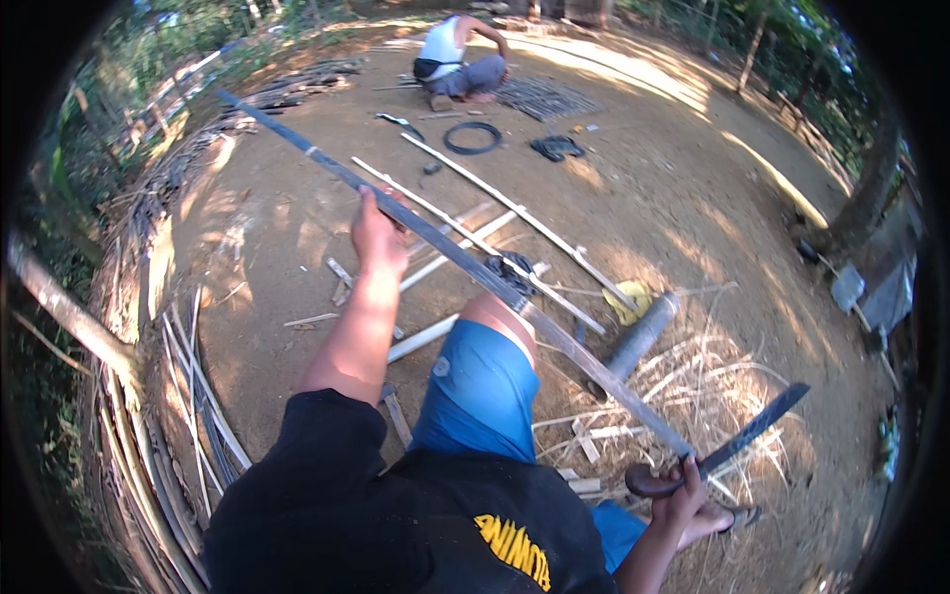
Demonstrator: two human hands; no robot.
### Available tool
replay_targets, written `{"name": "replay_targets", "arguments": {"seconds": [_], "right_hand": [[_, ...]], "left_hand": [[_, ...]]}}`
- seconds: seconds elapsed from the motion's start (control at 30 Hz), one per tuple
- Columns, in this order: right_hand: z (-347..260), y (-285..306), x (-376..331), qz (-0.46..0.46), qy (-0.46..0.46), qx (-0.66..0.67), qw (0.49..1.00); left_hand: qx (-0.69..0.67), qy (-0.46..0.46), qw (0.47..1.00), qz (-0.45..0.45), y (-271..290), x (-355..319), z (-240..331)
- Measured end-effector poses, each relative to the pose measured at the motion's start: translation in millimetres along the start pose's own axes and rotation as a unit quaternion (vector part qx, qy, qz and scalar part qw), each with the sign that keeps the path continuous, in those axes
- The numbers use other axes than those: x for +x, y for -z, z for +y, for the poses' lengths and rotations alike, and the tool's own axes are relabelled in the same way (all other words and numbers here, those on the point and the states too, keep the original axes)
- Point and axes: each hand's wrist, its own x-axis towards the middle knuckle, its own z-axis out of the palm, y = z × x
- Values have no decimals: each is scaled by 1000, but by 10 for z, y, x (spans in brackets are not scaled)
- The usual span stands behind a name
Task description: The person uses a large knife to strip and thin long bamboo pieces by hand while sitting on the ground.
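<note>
A long grey split-bamboo strip (455,253) slants across my body from upper left to lower right, with paler joints along it. My left hand (378,238) is closed around it past its middle, the arm stretched forward. Low on the right, my right hand (683,498) is closed on a machete (757,434), its dark curved handle beside the strip's near end. The blade points up and to the right. The strip's near end meets that hand; whether the fingers also grip it, I cannot tell. Beneath the strip is my bent knee in blue shorts (475,391).
Pale poles (505,243) form a frame on the dirt ahead. A thick dark tube-like piece (638,342) lies beside a yellow cloth (625,301) and shavings (712,371). Beyond are a black coil (473,138) and a seated person (460,61). Sticks (129,475) line the left.
</note>
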Motion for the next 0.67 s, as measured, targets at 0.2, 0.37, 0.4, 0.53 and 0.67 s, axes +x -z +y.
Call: {"name": "replay_targets", "arguments": {"seconds": [0.2,0.37,0.4,0.53,0.67], "right_hand": [[48,-343,-201,-67,-56,-52,995],[75,-1399,-353,-166,-79,-6,983],[151,-1583,-338,-206,-104,-10,973],[485,-2319,-526,-375,-102,-151,909],[771,-2509,-612,-427,-88,-232,869]], "left_hand": [[56,48,980,-183,-245,141,638],[-20,18,973,-228,-163,-304,731],[-10,58,971,-231,16,-647,475],[-67,219,946,-231,193,-1901,-120],[5,186,979,77,574,-1614,-95]]}}
